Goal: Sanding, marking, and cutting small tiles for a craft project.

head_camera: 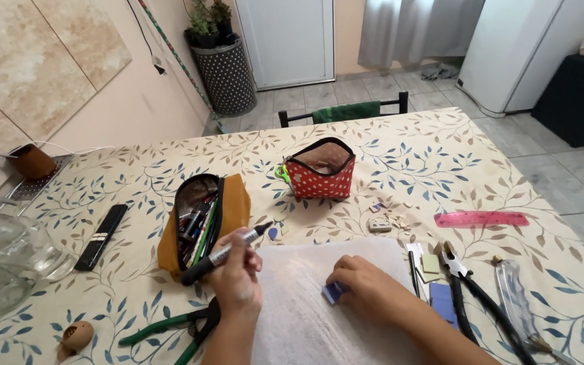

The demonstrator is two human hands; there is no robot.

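Observation:
My left hand [238, 278] grips a black and grey marker [219, 255], its tip pointing up and to the right, above the left edge of a white sheet [299, 324]. My right hand [368, 287] rests on the sheet with its fingers pinching a small blue piece [333, 292] against the paper. The marker tip is well apart from the blue piece.
An open brown pencil case [236, 201] full of pens and a red dotted pouch [319, 184] lie beyond. Black pliers [482, 299], a blue pad [443, 302] and a pink ruler [481, 219] sit to the right. Green-handled pliers [160, 327], a remote [101, 236] and a glass jug [1, 257] are left.

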